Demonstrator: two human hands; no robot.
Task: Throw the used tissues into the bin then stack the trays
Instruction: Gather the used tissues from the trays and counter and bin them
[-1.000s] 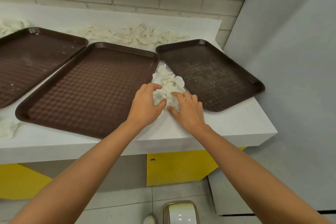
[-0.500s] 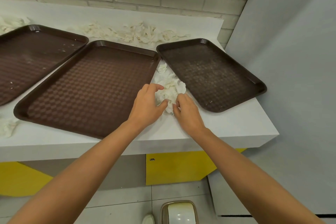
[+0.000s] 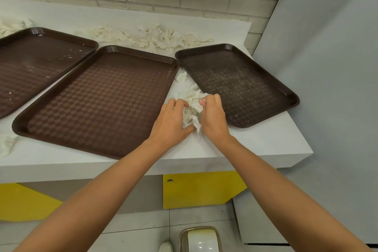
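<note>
Three brown trays lie flat on the white counter: a left tray (image 3: 30, 67), a middle tray (image 3: 98, 100) and a right tray (image 3: 241, 84). Between the middle and right trays sits a bunch of crumpled white tissues (image 3: 192, 108). My left hand (image 3: 169, 125) and my right hand (image 3: 212, 118) grip it from both sides, fingers curled round it. One small tissue (image 3: 181, 77) lies loose just beyond. A long heap of tissues (image 3: 151, 37) runs along the back. The bin (image 3: 199, 239) stands on the floor below.
More tissues lie at the far left back (image 3: 12, 25) and at the counter's left front (image 3: 7, 145). A brick wall stands behind the counter (image 3: 276, 141); a grey wall closes off the right side. A shoe tip (image 3: 166, 246) shows beside the bin.
Both hands have closed in on the tissues between the trays, going from flat fingers to curled ones, and have gathered the pile into a tighter bunch.
</note>
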